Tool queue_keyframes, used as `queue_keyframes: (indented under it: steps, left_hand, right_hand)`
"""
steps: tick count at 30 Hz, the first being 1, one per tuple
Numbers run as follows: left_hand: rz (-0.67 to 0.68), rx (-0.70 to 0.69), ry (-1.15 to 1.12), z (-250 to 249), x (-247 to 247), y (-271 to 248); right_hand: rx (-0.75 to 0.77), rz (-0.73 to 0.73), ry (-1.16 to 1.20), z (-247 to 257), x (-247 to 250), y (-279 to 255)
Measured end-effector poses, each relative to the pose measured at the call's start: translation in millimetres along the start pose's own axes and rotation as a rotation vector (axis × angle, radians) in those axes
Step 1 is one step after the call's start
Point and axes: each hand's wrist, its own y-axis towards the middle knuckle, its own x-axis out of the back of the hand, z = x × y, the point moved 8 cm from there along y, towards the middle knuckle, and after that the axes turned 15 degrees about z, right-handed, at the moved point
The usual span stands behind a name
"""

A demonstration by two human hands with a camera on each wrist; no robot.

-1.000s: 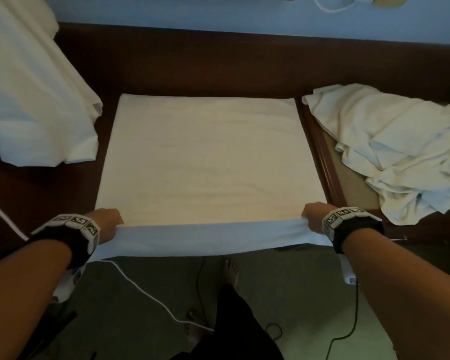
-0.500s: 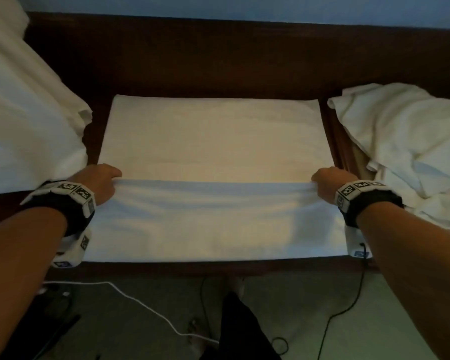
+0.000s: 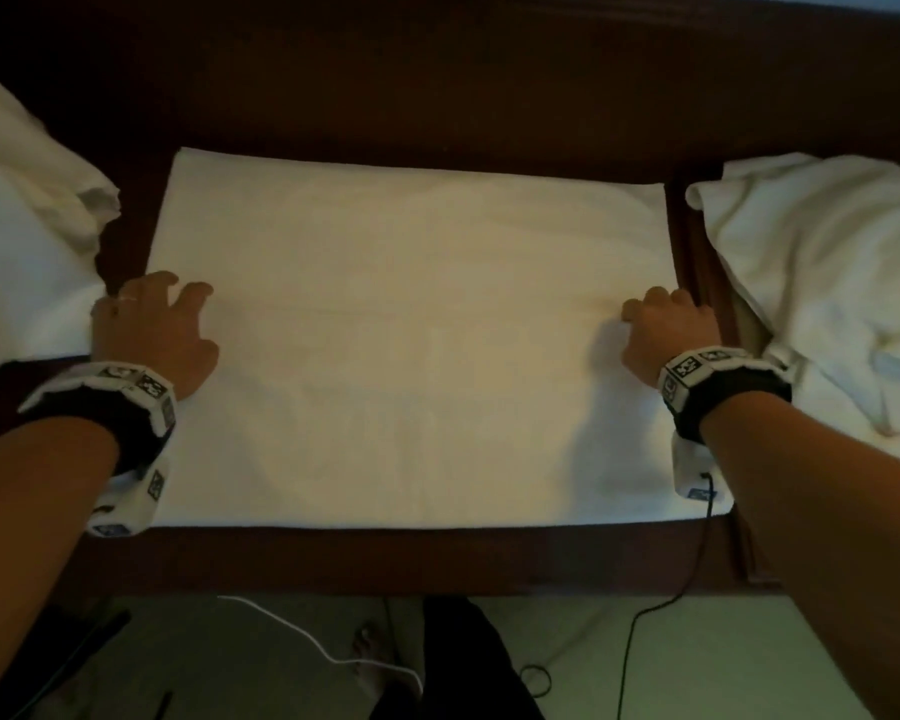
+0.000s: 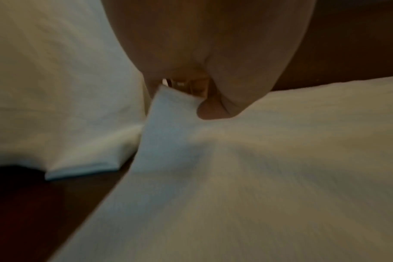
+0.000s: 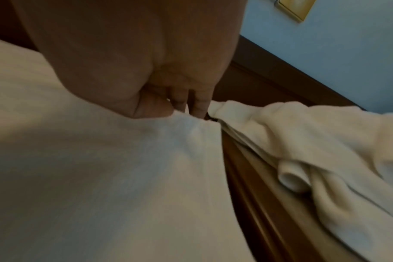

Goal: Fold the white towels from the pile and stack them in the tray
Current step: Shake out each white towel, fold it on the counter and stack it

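Observation:
A white towel point(image 3: 411, 314) lies flat on the dark wooden table point(image 3: 385, 558), its near part folded over away from me. My left hand point(image 3: 170, 304) sits at the towel's left edge, about halfway up. In the left wrist view, thumb and fingers point(image 4: 213, 109) pinch a towel corner point(image 4: 168, 113). My right hand point(image 3: 655, 309) sits at the right edge at the same height. The right wrist view shows its fingers point(image 5: 191, 104) and thumb pinching the towel point(image 5: 123, 168). The crumpled pile of white towels point(image 3: 822, 283) lies to the right.
A raised wooden rim point(image 3: 697, 267) with a beige floor separates the towel from the pile. Large white cloth point(image 3: 22, 241) lies on the left, close to my left hand. A dark wooden back panel point(image 3: 437, 85) rises behind. Cables cross the floor point(image 3: 749, 657) below.
Both hands carried the towel's near edge from the table's front edge away from me, over the towel to about its middle. The doubled part now lies flat.

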Motion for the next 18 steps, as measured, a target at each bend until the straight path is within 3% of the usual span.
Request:
queue_keyframes:
  steps: [2, 4, 7, 9, 14, 18]
  left_hand:
    - [-0.061, -0.099, -0.028, -14.6, -27.0, -25.6]
    - [-0.044, -0.19, -0.001, -31.2, -62.7, -54.2]
    - [0.08, -0.217, 0.04, -31.8, -121.1, -84.7]
    - [0.072, -0.188, 0.03, -20.2, -145.8, -101.3]
    - [0.111, -0.185, 0.03, -12.1, -176.0, -140.4]
    - [0.128, -0.174, -0.001, -19.6, -173.3, -154.1]
  right_hand:
    - [0.055, -0.181, 0.101, 14.1, -11.8, -21.3]
    - [0.158, -0.241, 0.176, 42.3, -32.6, -46.5]
    - [0.201, -0.022, 0.192, 72.2, -93.5, -70.5]
    - [0.156, 0.058, 0.217, 69.8, -128.4, -84.9]
    - [0.097, 0.081, 0.25, 63.9, -158.1, -117.5]
    - [0.156, 0.033, 0.233, 97.5, -149.6, -136.7]
